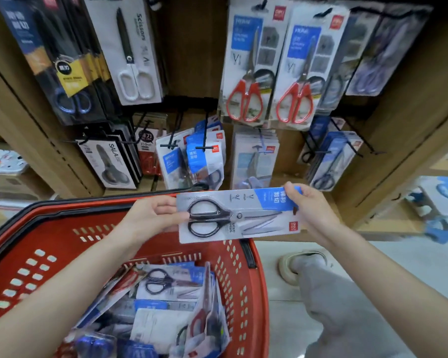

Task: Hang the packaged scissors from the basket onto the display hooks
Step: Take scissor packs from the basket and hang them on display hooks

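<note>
I hold one pack of black-handled scissors (239, 215) sideways in front of the display, above the far rim of the red basket (62, 244). My left hand (153, 215) pinches the handle end of the card. My right hand (311, 208) pinches the blue header end, where the hang hole is. More scissor packs (166, 303) lie piled in the basket's bottom. Black display hooks (204, 140) stick out of the brown board just beyond the held pack, several carrying blue-headed packs (202, 161).
The upper rows hold red-handled scissors (246, 73), a white pair (132, 55) and dark packs (60, 60). A wooden shelf side (388, 161) stands to the right. My leg and shoe (303, 267) are on the pale floor right of the basket.
</note>
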The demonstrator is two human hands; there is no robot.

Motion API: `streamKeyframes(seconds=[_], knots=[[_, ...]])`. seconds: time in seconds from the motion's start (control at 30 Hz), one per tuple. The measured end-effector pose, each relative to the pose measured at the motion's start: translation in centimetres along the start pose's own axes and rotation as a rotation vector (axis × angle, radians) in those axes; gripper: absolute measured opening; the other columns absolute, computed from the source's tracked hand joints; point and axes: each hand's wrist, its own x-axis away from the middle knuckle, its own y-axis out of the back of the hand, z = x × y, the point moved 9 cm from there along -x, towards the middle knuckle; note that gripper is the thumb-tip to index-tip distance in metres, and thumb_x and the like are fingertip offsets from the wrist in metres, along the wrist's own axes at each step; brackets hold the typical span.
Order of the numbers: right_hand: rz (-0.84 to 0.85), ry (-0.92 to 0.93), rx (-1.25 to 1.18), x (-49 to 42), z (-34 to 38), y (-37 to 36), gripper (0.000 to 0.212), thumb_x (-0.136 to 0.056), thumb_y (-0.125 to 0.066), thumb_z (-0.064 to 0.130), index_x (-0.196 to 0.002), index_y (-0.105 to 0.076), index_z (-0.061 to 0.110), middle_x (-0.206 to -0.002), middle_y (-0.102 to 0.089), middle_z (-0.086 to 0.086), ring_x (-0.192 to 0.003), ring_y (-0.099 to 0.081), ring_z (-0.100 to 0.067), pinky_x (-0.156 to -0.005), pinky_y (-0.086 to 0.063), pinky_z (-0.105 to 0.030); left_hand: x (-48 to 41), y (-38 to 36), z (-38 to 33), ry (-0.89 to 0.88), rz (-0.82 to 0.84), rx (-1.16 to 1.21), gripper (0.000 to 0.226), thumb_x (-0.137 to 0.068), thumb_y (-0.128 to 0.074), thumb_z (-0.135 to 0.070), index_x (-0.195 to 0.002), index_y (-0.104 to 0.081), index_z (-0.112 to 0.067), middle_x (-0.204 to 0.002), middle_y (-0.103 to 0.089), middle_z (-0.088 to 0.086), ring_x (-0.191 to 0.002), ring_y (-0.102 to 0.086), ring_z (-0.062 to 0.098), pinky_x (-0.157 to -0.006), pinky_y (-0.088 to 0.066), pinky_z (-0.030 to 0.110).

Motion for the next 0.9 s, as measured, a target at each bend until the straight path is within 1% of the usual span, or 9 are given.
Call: streamKeyframes(seconds=[0.13,0.23,0.3,0.4,0.53,0.63,0.73,0.8,0.9], knots=[[-0.004,-0.102,-0.17,0.9,-2.4,2.7,0.027,-0.098,-0.049,0.027,-0.096,-0.06,0.003,-0.094,-0.061,-0.017,-0.087,-0.053,-0.025,-0.081,-0.041,-0.039,-0.3,-2.6,-2.7,-0.136,-0.125,0.092,0.013,-0.086,-0.065,-0.007,-0.084,-0.068,-0.02,-0.07,-0.072,-0.006,-0.065,-0.065,0.002,-0.058,-0.05,0.012],[-0.012,-0.104,-0.004,1.6,-3.2,4.6,0.029,-0.1,-0.045,0.025,-0.086,-0.057,0.002,-0.082,-0.054,-0.016,-0.074,-0.048,-0.022,-0.072,-0.037,-0.033,-0.7,-4.7,-5.7,-0.279,-0.19,0.0,0.02,-0.087,-0.065,-0.008,-0.079,-0.065,-0.026,-0.072,-0.067,-0.01,-0.065,-0.059,-0.004,-0.064,-0.045,0.01],[0.013,-0.088,0.075,1.7,-3.7,5.6,0.033,-0.1,-0.046,0.024,-0.088,-0.06,-0.004,-0.082,-0.059,-0.015,-0.074,-0.053,-0.022,-0.077,-0.04,-0.035,-1.2,-6.3,-7.4,-0.369,-0.191,-0.068,0.024,-0.087,-0.062,-0.004,-0.076,-0.062,-0.025,-0.075,-0.064,-0.009,-0.066,-0.058,-0.008,-0.069,-0.044,0.007],[0.032,-0.21,-0.061,2.1,-5.3,6.8,0.029,-0.098,-0.05,0.027,-0.118,-0.059,0.009,-0.109,-0.068,-0.007,-0.091,-0.065,-0.02,-0.089,-0.049,-0.037,-2.6,-8.3,-8.1,-0.371,-0.19,-0.058,0.016,-0.09,-0.059,-0.004,-0.085,-0.062,-0.019,-0.082,-0.066,0.001,-0.081,-0.061,0.013,-0.08,-0.048,0.023],[-0.061,-0.294,-0.37,1.8,-6.1,9.4,0.026,-0.096,-0.053,0.024,-0.113,-0.061,0.006,-0.105,-0.071,-0.005,-0.096,-0.067,-0.014,-0.085,-0.053,-0.028,-4.1,-10.9,-7.3,-0.333,-0.201,0.04,0.02,-0.093,-0.053,-0.004,-0.083,-0.057,-0.02,-0.082,-0.062,0.003,-0.083,-0.058,0.019,-0.081,-0.045,0.031],[-0.174,-0.265,-0.638,1.2,-5.9,12.0,0.032,-0.095,-0.055,0.021,-0.119,-0.058,0.001,-0.112,-0.069,-0.007,-0.101,-0.066,-0.013,-0.094,-0.049,-0.029,-5.1,-13.4,-5.6,-0.267,-0.161,0.138,0.022,-0.095,-0.05,-0.004,-0.08,-0.052,-0.019,-0.074,-0.056,0.003,-0.071,-0.053,0.015,-0.067,-0.045,0.024],[-0.258,-0.22,-0.794,0.6,-5.5,14.3,0.021,-0.097,-0.049,0.024,-0.11,-0.06,0.011,-0.093,-0.073,0.001,-0.079,-0.07,-0.004,-0.077,-0.053,-0.025,-6.0,-16.8,-4.3,-0.242,-0.033,0.084,0.018,-0.091,-0.056,0.0,-0.082,-0.05,-0.014,-0.067,-0.052,0.007,-0.068,-0.053,0.013,-0.067,-0.045,0.027],[-0.369,-0.137,-0.834,-0.1,-4.8,16.8,0.024,-0.097,-0.047,0.029,-0.113,-0.058,0.014,-0.094,-0.071,0.003,-0.077,-0.069,-0.003,-0.073,-0.056,-0.022,-6.2,-20.0,-4.1,-0.273,0.112,-0.085,0.021,-0.085,-0.064,0.005,-0.077,-0.053,-0.012,-0.06,-0.056,0.002,-0.057,-0.054,0.004,-0.063,-0.045,0.016],[-0.514,0.002,-0.807,-1.3,-3.4,20.9,0.029,-0.099,-0.044,0.031,-0.118,-0.056,0.012,-0.1,-0.067,0.003,-0.084,-0.066,-0.003,-0.073,-0.055,-0.02,-6.2,-24.7,-4.6,-0.351,0.239,-0.416,0.03,-0.081,-0.068,0.001,-0.07,-0.057,-0.025,-0.066,-0.062,-0.008,-0.06,-0.056,-0.003,-0.065,-0.041,0.011]])
